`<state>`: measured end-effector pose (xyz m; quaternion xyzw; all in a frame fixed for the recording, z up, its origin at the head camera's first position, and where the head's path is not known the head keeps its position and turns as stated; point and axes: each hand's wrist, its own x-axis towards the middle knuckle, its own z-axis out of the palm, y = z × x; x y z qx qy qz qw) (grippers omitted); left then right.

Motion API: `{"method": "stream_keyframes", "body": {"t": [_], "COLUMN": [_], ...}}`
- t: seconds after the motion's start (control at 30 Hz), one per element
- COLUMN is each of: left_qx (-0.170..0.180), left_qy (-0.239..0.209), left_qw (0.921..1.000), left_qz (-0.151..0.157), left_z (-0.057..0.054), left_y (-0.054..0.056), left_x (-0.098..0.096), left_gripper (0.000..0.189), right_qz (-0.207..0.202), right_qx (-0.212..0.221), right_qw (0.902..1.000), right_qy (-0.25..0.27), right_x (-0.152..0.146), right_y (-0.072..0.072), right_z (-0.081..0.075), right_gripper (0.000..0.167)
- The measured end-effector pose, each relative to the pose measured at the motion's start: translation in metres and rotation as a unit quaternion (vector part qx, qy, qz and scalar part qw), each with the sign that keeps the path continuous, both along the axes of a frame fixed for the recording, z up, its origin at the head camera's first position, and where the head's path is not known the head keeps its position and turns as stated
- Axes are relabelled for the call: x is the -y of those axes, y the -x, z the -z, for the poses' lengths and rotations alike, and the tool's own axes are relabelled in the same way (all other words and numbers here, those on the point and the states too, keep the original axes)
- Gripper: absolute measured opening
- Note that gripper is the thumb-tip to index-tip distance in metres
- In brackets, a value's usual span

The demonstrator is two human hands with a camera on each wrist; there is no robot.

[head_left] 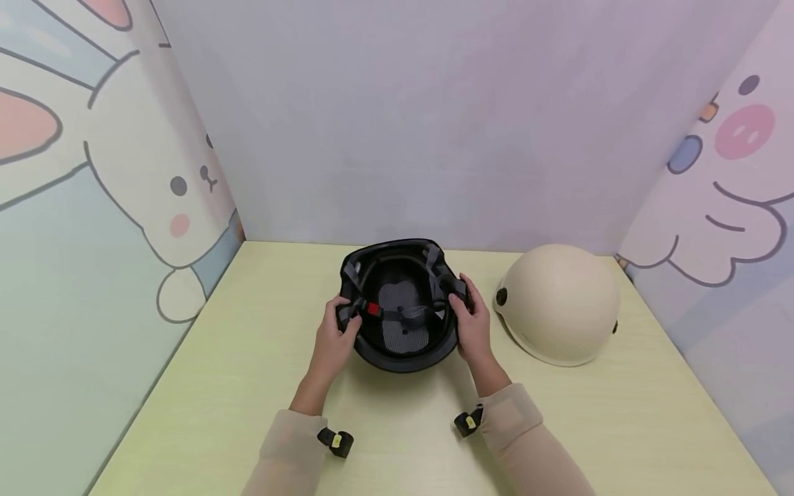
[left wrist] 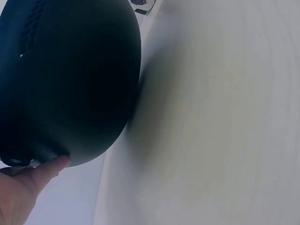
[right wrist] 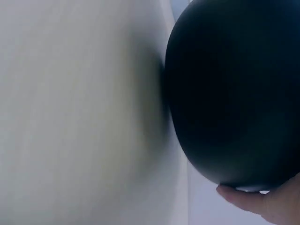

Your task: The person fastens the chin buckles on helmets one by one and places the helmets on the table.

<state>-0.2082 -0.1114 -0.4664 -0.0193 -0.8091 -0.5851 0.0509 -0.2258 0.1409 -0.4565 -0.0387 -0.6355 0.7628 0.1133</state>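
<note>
A black helmet (head_left: 403, 362) is turned with its hollow, padded inside facing up in the head view. Grey straps and a red buckle piece (head_left: 373, 309) lie across its opening. My left hand (head_left: 335, 336) grips the left rim, thumb on the inner side and fingers around the outside. On the opposite rim my right hand (head_left: 473, 324) holds it in the same way. Both wrist views show the smooth dark outer shell (left wrist: 89, 84) close over the table, with fingers pressed to it. A cream helmet (head_left: 561, 303) sits dome up, right of my right hand.
The pale yellow table (head_left: 217, 386) reaches back to a plain light wall (head_left: 403, 124). Cartoon-printed panels (head_left: 93, 289) rise along the left and right sides. A small black device (head_left: 338, 442) is strapped at each wrist.
</note>
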Motion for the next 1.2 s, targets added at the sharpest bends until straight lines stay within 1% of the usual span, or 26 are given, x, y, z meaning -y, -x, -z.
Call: {"method": "stream_keyframes", "body": {"t": [0.1, 0.27, 0.4, 0.57, 0.77, 0.87, 1.07, 1.2], "left_qx": [0.017, 0.035, 0.047, 0.057, 0.058, 0.054, 0.051, 0.073], "left_qy": [0.011, 0.023, 0.02, 0.007, 0.005, 0.008, 0.011, -0.001], "left_qw": [0.9998, 0.9991, 0.9987, 0.9983, 0.998, 0.998, 0.9975, 0.9956], "left_qz": [0.001, 0.001, 0.002, 0.009, 0.024, 0.033, 0.047, 0.058], "left_z": [0.004, 0.011, 0.016, 0.025, 0.034, 0.039, 0.044, 0.046], "left_y": [0.003, 0.007, 0.009, 0.012, 0.017, 0.019, 0.021, 0.023], "left_x": [-0.004, -0.011, -0.015, -0.018, -0.021, -0.024, -0.029, -0.03], "left_gripper": [0.037, 0.037, 0.039, 0.04, 0.042, 0.042, 0.043, 0.044], "right_qz": [0.013, 0.021, 0.029, 0.039, 0.045, 0.05, 0.065, 0.066], "right_qx": [0.004, 0.018, 0.012, 0.001, 0.013, 0.008, -0.021, -0.028], "right_qw": [0.9999, 0.9996, 0.9995, 0.9969, 0.9884, 0.9846, 0.973, 0.9646], "right_qy": [0.007, 0.007, -0.008, -0.068, -0.145, -0.167, -0.22, -0.254], "right_x": [-0.003, -0.006, -0.007, -0.006, -0.004, -0.001, 0.006, 0.013], "right_y": [0.0, -0.004, -0.005, -0.005, -0.009, -0.01, -0.012, -0.015], "right_z": [-0.007, -0.02, -0.027, -0.037, -0.05, -0.055, -0.061, -0.066], "right_gripper": [0.051, 0.052, 0.052, 0.052, 0.051, 0.052, 0.052, 0.053]}}
